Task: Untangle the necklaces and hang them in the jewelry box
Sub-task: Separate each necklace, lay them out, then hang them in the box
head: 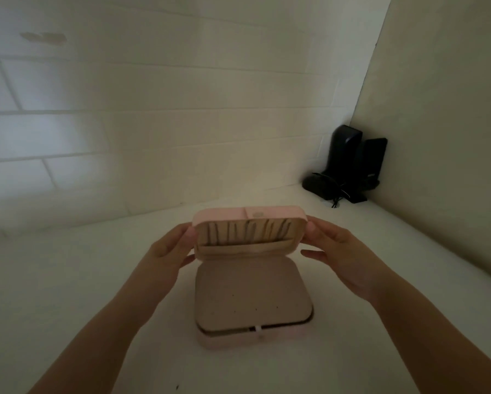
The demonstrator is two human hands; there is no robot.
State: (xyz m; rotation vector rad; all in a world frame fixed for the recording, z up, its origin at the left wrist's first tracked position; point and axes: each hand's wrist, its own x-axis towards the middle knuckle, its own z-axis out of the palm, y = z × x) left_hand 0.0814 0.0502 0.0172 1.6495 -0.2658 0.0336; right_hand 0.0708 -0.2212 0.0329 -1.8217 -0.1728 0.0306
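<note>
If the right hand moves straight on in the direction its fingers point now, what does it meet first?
The right hand points leftward at the raised lid of the jewelry box. Its thumb already seems to touch the lid's right edge, so the lid comes first, though depth is unclear.

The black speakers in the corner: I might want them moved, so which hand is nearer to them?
Right. The right hand holds the jewelry box lid's right edge, on the speakers' side; the left hand holds the opposite edge, farther away.
</note>
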